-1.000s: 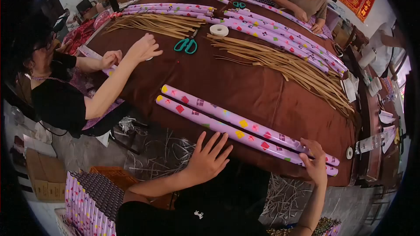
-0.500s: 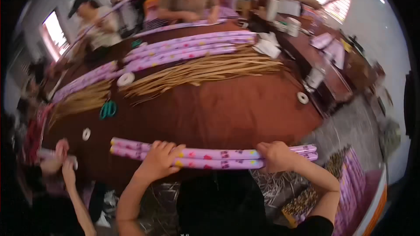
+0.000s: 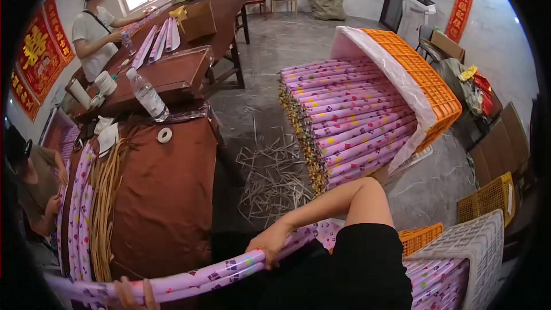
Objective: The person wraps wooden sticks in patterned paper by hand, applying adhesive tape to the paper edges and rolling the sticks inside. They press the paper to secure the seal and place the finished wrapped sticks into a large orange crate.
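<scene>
Two long lilac tubes with a coloured pattern (image 3: pixel 201 278) lie side by side across the lower part of the view. Near their left part, my left hand (image 3: pixel 136 295) has its fingers wrapped over them, partly cut off by the lower edge. My right hand (image 3: pixel 274 243) grips the same pair farther right, its arm bent. Beyond my right arm, many similar tubes (image 3: pixel 356 115) are stacked with their ends facing left, beside an orange crate lined with plastic (image 3: pixel 416 72).
The brown-covered table (image 3: pixel 166 195) holds tan strips (image 3: pixel 104 206), a tape roll (image 3: pixel 165 135) and a bottle (image 3: pixel 148 96). Two people (image 3: pixel 94 34) work at the left. Strip scraps (image 3: pixel 275 178) litter the floor. A white basket (image 3: pixel 488 252) stands lower right.
The view has swung right, towards the stacked tubes and crate. Both hands still hold the tube pair, which has turned from across the table front to beside the table's near corner.
</scene>
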Tool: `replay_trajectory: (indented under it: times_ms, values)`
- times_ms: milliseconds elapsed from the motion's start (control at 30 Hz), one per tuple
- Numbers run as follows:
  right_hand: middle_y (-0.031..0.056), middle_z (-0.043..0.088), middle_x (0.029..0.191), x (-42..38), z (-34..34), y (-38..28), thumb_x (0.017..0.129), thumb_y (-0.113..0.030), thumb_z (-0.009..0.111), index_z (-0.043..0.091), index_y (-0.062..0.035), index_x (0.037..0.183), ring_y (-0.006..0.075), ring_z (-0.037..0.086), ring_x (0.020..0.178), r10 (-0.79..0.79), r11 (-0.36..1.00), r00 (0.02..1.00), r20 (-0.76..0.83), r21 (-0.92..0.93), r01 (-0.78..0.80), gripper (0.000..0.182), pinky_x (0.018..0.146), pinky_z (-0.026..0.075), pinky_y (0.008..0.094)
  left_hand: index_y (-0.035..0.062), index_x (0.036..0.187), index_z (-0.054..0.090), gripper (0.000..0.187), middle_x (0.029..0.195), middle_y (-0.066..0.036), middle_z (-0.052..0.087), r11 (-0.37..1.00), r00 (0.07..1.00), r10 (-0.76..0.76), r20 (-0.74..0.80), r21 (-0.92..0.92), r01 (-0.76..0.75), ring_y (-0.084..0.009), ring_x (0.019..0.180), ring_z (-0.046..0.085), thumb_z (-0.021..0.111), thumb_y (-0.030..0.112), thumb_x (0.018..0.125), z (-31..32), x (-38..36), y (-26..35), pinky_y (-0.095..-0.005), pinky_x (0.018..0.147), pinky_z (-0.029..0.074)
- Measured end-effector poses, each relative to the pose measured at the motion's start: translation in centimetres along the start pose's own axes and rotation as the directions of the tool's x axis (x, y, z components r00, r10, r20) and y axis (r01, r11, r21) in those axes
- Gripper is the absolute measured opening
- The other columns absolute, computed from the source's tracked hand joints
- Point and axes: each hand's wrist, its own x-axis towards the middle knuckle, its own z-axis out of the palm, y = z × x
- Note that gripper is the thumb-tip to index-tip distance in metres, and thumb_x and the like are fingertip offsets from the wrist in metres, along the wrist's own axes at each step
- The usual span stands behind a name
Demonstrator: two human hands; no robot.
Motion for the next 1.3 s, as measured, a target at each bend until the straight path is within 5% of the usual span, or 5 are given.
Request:
replay_trajectory:
  times_ms: [267,633,833,1133,1300]
  values:
    - [0.013,0.065,0.093,-7.8,-3.6,-2.8,0.083,-0.004,0.067,0.049,0.0009,0.122,0.021,0.068,0.079,-0.222,0.89,0.743,-0.631,0.181,0.42,0.044,0.074,0.057,0.035,0.0068,0.115,0.062,0.042,0.112,-0.014,0.055,0.937,0.973,0.222,-0.063,-0.261,-0.231,-0.0321,0.106,0.054,0.072,0.01,0.074,4.9,2.8,5.7,-0.0473,0.093,0.041]
    - [0.0149,0.064,0.098,-13.7,-12.6,3.3,0.09,-0.018,0.058,0.055,-0.001,0.113,0.0283,0.063,0.091,-0.019,0.234,-0.069,-0.997,-0.072,0.97,0.029,0.086,0.053,0.0447,0.006,0.114,0.062,0.037,0.117,-0.016,0.054,0.847,0.921,0.372,0.115,-0.447,-0.286,-0.0333,0.112,0.052,0.069,0.006,0.078,8.8,0.4,9.1,-0.0484,0.096,0.041]
    - [0.0137,0.066,0.094,-23.7,-17.6,6.4,0.086,-0.012,0.062,0.058,-0.0006,0.102,0.0252,0.065,0.086,0.153,0.256,-0.676,-0.721,-0.632,0.731,0.02,0.079,0.055,0.0431,0.0056,0.114,0.062,0.035,0.12,-0.016,0.053,0.815,0.908,0.383,0.17,-0.525,-0.245,-0.0339,0.114,0.051,0.067,0.004,0.08,9.0,0.3,8.7,-0.0491,0.098,0.041]
    - [0.0226,0.055,0.128,-38.9,-19.3,7.6,0.069,-0.006,0.072,0.044,0.0079,0.127,0.0325,0.062,0.103,0.547,0.586,-0.807,-0.225,-0.586,0.56,0.066,0.085,0.052,0.0413,0.004,0.114,0.062,0.029,0.128,-0.018,0.05,0.801,0.86,0.404,0.311,-0.574,-0.169,-0.0354,0.122,0.048,0.061,0.0,0.085,9.5,0.5,9.0,-0.0505,0.102,0.04]
    - [0.0257,0.03,0.15,-37.3,-16.1,7.1,0.086,-0.028,0.058,0.023,0.0036,0.147,0.0398,0.035,0.137,0.117,0.874,-0.988,0.101,0.462,0.151,0.077,0.111,0.033,0.0498,0.005,0.114,0.063,0.03,0.127,-0.017,0.05,0.79,0.837,0.523,0.16,-0.46,-0.405,-0.0351,0.121,0.048,0.061,-0.001,0.084,11.0,0.2,8.1,-0.0504,0.1,0.041]
